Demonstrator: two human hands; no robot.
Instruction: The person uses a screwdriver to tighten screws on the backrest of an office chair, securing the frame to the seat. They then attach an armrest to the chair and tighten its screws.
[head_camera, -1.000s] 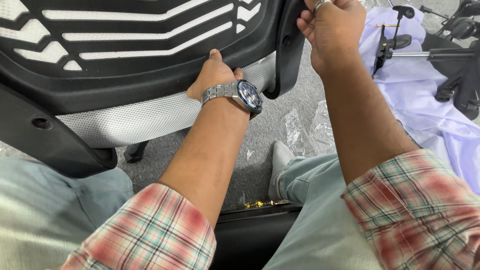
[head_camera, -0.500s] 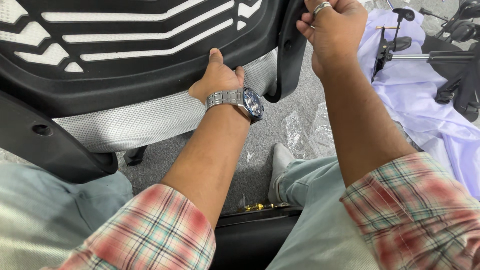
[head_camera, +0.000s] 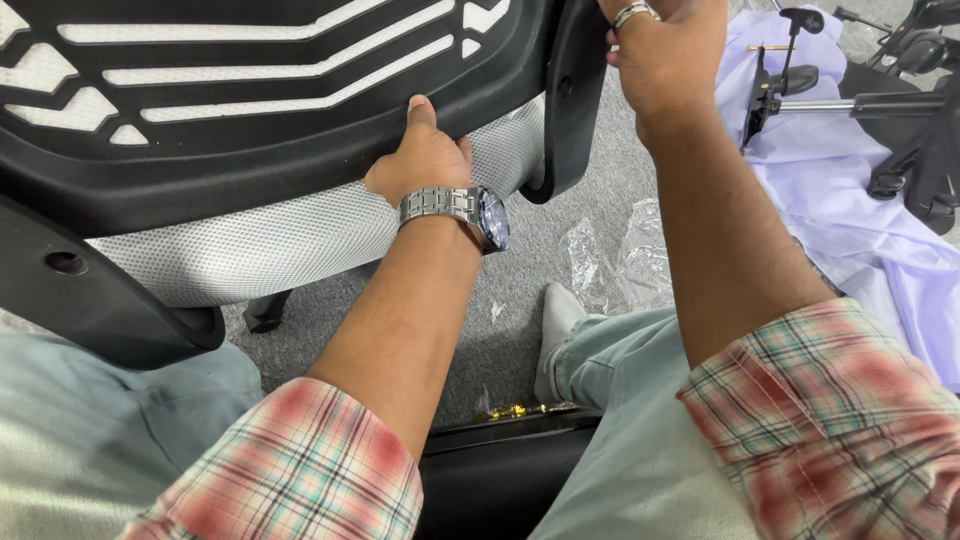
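left hand (head_camera: 420, 160) gripping lower edge of black chair backrest (head_camera: 270, 110), upper left of frame. right hand (head_camera: 665, 60) closed around backrest's side bracket (head_camera: 572, 100), top centre. grey mesh (head_camera: 260, 240) underneath.

Support surface was a grey short-pile carpet floor (head_camera: 585, 190). Directly on it lay crumpled clear plastic wrapping (head_camera: 612, 262), a pale lilac cloth sheet (head_camera: 880, 235) spread at right, and the person's grey-socked foot (head_camera: 556, 325). A black metal chair mechanism with levers (head_camera: 900, 110) rested on the sheet.
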